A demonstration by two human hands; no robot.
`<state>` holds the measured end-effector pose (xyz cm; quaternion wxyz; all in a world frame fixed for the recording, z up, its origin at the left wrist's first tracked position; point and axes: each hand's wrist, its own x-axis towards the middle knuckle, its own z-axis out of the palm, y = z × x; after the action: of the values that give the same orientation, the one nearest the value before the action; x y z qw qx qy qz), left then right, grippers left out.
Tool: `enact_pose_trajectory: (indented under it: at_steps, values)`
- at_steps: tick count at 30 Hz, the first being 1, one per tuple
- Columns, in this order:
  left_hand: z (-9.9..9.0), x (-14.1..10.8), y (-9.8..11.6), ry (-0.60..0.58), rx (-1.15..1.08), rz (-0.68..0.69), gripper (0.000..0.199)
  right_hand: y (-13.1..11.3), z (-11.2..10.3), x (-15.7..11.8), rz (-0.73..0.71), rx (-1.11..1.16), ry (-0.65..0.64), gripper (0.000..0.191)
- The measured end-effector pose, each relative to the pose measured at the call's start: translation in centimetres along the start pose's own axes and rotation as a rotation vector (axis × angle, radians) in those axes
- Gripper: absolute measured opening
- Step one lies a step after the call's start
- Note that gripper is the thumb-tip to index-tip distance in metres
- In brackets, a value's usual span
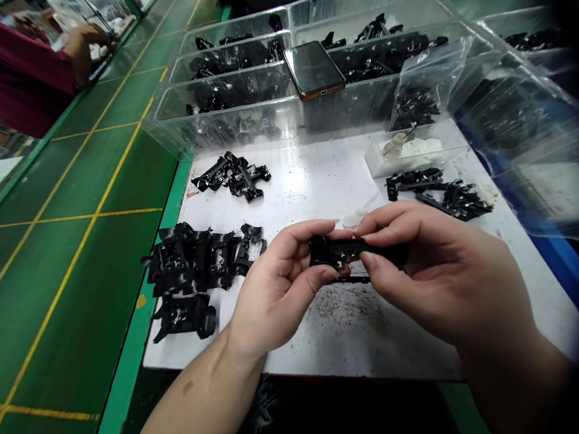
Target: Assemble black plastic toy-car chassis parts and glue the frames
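A black plastic part (348, 248) is held between my two hands above the white board (316, 181). Fingers and thumb of my left hand (284, 283) close on its left end. My right hand (434, 271) pinches its right side, with the thumb in front and the fingertips on top. A thin black strip shows just below the part; whether it is joined to it cannot be made out. To the left of my left hand lie several black assemblies (181, 259) with curved pieces.
Small black parts lie in a pile (235, 175) at the back left and another (446, 191) at the right. Behind stand clear divided bins (235, 111) with a phone (314, 67) on their edge. A white box (407, 155) holds a small bottle. A person's hand (85, 51) shows far left.
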<state>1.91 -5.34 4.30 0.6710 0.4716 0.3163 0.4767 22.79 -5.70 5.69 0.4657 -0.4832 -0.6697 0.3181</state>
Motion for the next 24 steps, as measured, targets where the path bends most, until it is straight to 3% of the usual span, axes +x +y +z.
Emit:
enact_pose_trajectory:
  at_steps: [6,24]
  values:
    - [-0.12,-0.16,0.02,-0.037,-0.090,0.010,0.035,0.07,-0.32,-0.12,-0.111,-0.050,-0.064,0.031]
    - [0.04,-0.20,0.16,-0.045,-0.135,0.043,0.032,-0.11,0.00,-0.51,-0.235,-0.224,-0.017,0.029]
